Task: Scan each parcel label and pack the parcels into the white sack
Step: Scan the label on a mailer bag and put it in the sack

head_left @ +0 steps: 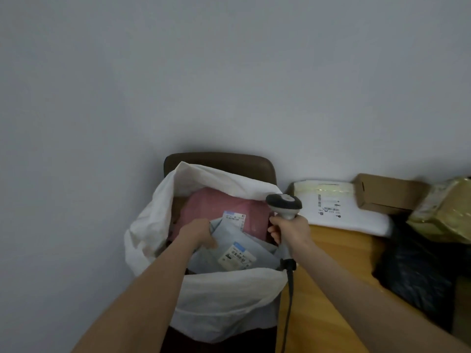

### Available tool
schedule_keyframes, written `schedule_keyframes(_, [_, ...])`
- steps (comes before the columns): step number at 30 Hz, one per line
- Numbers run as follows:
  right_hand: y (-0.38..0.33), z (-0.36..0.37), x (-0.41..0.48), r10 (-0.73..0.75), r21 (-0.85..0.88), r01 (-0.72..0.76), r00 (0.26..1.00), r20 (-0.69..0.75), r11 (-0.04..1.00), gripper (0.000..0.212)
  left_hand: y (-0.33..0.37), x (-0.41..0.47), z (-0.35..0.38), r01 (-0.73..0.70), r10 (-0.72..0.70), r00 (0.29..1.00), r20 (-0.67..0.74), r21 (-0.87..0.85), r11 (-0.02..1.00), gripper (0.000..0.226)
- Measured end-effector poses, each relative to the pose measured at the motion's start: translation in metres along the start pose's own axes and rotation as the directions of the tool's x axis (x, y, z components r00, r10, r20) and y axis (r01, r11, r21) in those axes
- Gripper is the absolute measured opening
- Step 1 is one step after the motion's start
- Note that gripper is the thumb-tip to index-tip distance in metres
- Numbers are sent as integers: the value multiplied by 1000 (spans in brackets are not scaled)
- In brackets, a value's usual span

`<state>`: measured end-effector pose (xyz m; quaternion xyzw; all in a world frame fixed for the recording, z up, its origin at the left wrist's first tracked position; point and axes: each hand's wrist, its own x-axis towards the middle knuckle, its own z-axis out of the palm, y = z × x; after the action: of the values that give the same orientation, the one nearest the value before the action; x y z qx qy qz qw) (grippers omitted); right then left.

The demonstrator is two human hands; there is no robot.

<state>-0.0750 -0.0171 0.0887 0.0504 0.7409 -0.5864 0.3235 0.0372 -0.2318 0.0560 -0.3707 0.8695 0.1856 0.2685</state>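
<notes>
- Fingers (207, 242) of the left hand (197, 233) grasp the left edge of a grey parcel (237, 253), which lies inside the sack (224, 301) on top of a pink parcel (216, 202).
- Right hand (290, 231) fingers are clenched round the scanner (284, 203) handle, just right of the sack mouth.
- Sack sits on a brown chair (219, 160), left of the counter (326, 289).
- White parcel (339, 212) and box (382, 192) lie at the counter's far end.

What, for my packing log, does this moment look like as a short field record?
white fabric sack: open, holds pink plastic mailer parcel
left hand: grips pale grey plastic mailer parcel in the sack's mouth
right hand: holds grey handheld barcode scanner
yellow wooden table: white plastic mailer parcel, brown cardboard box
</notes>
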Motion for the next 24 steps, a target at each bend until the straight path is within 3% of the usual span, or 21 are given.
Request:
schedule_keyframes(2, [-1, -2, 4, 15, 26, -14, 999, -32, 1000, 9, -5, 9, 7, -35, 30, 978, -209, -18, 999, 87])
schedule_keyframes(3, [-1, -3, 5, 25, 31, -24, 999, -37, 999, 8, -3, 11, 6, -123, 129, 929, -346, 41, 992, 90])
schedule_keyframes(5, [2, -1, 7, 48, 34, -47, 998, -38, 998, 6, 7, 14, 6, -299, 405, 768, -496, 282, 912, 64])
schedule_keyframes(6, [4, 1, 7, 60, 35, -59, 998, -34, 998, 6, 13, 14, 9, -323, 485, 744, -460, 389, 863, 45])
schedule_keyframes(7, [7, 2, 7, 70, 39, -69, 997, -29, 997, 5, 16, 14, 17, -300, 484, 785, -387, 445, 844, 33])
schedule_keyframes(9, [14, 3, 8, 84, 49, -82, 996, -21, 995, 5, 13, 12, 39, -169, 311, 929, -201, 518, 838, 25])
schedule_keyframes(11, [20, 0, 10, 90, 61, -89, 996, -26, 994, 8, -2, 8, 57, -92, 167, 982, -88, 549, 831, 21])
schedule_keyframes(18, [30, -6, 8, 120, 93, -118, 993, -21, 989, 7, 9, 1, 46, -118, 154, 982, -107, 288, 950, 24])
schedule_keyframes(22, [20, -14, -3, 130, 166, -123, 991, -36, 978, 7, 50, 4, 28, -238, 290, 925, -246, 218, 946, 34])
schedule_keyframes(24, [14, -27, -10, 127, 196, -114, 990, -56, 974, 6, 82, 3, 17, -288, 341, 906, -250, 224, 931, 31])
